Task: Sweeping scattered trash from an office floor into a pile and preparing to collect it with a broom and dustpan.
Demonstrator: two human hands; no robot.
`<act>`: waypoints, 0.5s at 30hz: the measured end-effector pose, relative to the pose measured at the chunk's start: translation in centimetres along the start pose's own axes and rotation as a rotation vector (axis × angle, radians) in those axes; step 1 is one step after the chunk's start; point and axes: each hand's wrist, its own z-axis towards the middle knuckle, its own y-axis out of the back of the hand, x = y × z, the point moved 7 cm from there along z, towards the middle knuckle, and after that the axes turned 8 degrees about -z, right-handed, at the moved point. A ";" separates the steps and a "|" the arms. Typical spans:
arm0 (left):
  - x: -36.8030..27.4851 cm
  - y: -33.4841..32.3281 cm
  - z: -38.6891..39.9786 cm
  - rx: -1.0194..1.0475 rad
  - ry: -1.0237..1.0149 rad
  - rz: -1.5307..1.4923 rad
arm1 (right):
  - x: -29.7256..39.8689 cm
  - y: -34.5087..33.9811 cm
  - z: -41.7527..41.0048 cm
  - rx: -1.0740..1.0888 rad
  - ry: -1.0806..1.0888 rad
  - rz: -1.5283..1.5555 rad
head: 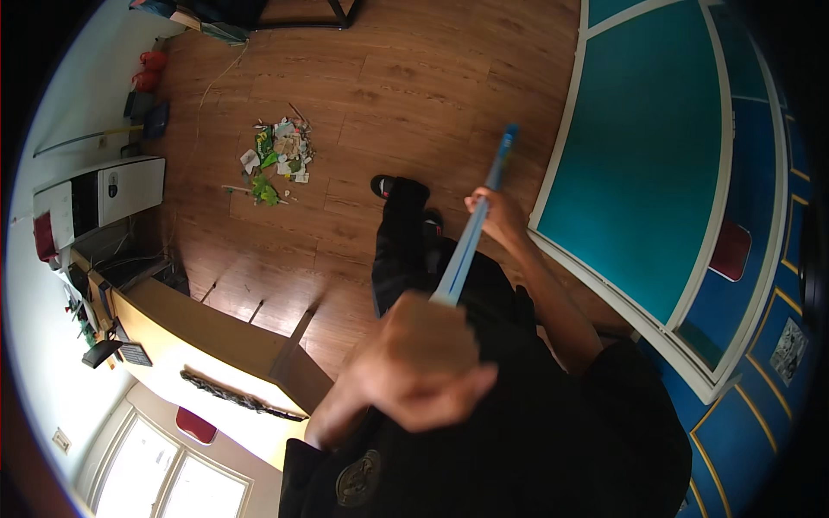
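Note:
A long light-blue handle (469, 239) slants up and away over my legs, ending in a brighter blue tip near the floor; no broom or mop head can be made out on it. My left hand (424, 362), close to the camera and blurred, is closed around the handle's near end. Farther down, my right hand (495, 210) grips its shaft. On the wood-look floor (401, 84), ahead and to the left of my feet, lies a heap of litter (288, 149): paper scraps, a green wrapper and green leaves.
A teal panel in a white frame (563, 149) stands at the right. At the lower left is a desk (246, 375) with a keyboard (136, 354) and a dark braided object (239, 395). A white appliance (131, 191) stands by the left wall; a thin cable (206, 90) crosses the floor.

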 end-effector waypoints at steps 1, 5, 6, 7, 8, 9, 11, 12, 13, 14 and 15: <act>2.9 0.9 0.4 -0.025 0.073 0.003 | -3.0 0.0 0.7 -0.058 -0.041 -0.022; 12.0 4.2 1.1 -0.137 0.294 0.059 | -7.5 0.2 5.1 -0.162 -0.074 -0.220; 14.2 5.1 0.6 -0.148 0.384 0.044 | -7.7 0.1 6.7 -0.134 -0.115 -0.229; 15.5 5.9 0.5 -0.151 0.472 0.018 | -8.3 -0.3 8.0 -0.112 -0.168 -0.240; 15.8 6.9 0.3 -0.177 0.463 0.027 | -7.9 -1.4 9.4 -0.103 -0.144 -0.253; 15.7 8.4 0.6 -0.223 0.417 0.078 | -8.1 -2.8 11.3 -0.132 -0.076 -0.031; 13.7 11.7 0.7 -0.322 0.329 0.180 | -5.7 -5.7 14.9 -0.003 0.012 0.291; 11.8 13.3 1.2 -0.326 0.310 0.213 | -3.6 -7.4 16.9 0.140 0.022 0.386; 9.8 14.4 2.4 -0.305 0.284 0.222 | -4.1 -8.1 19.2 0.008 0.036 0.237; 7.7 16.2 0.6 -0.366 0.302 0.298 | 7.6 -6.0 17.4 -0.019 0.296 -0.128; 6.1 17.1 1.7 -0.354 0.262 0.315 | 9.5 -5.4 18.5 -0.051 0.238 -0.105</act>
